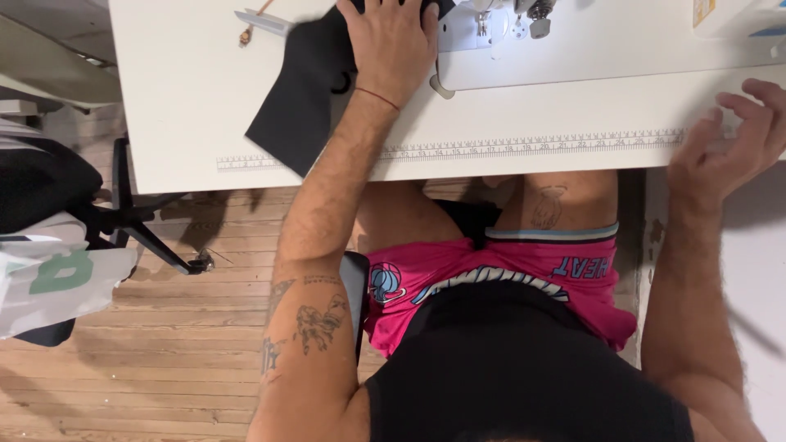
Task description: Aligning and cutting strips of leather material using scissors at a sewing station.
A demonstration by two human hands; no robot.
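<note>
Upper left of frame: silver scissors (260, 21) lying on the white worktop (188, 106), just beside a flat piece of black fabric (299, 90) hanging slightly over the near edge. Upper centre: left hand (391, 45) pressed flat on that fabric, fingers (364, 10) spread. Just right of it, white sewing machine (491, 20). Far right: right hand (733, 143) at the worktop's edge, fingers (749, 115) loosely curled, pinching nothing.
</note>
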